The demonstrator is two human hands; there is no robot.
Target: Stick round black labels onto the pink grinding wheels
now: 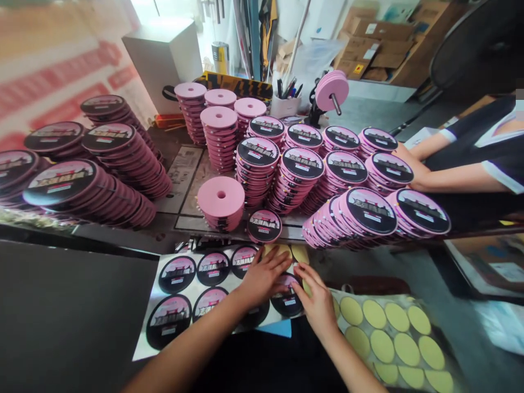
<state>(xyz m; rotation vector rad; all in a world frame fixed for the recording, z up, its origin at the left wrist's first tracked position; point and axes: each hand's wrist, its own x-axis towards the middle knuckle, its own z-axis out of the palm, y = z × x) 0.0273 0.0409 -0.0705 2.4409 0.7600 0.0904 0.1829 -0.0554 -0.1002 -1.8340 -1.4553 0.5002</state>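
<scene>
A white sheet of round stickers (142,345) lies in front of me, printed with a dark skyline under pink sky. My left hand (266,274) rests palm down across it, fingers stretched out. Beside it, my right hand (318,300) has thumb and fingertips at the right edge of one round sticker (285,301), pinching there as far as I can see. Pale yellow circles (301,253) show at the sheet's far right, partly under my fingers. Just beyond the hands, a pink foam disc (265,226) bearing the same print leans at the table edge.
Stacks of printed pink discs (302,162) and plain ones (221,196) crowd the table (186,180). More printed stacks (61,180) lean at left. A sheet with yellow circles (385,319) hangs at right. Behind stand a pen holder (286,105) and a spindle with discs (331,90). Another person's arms (454,172) reach in.
</scene>
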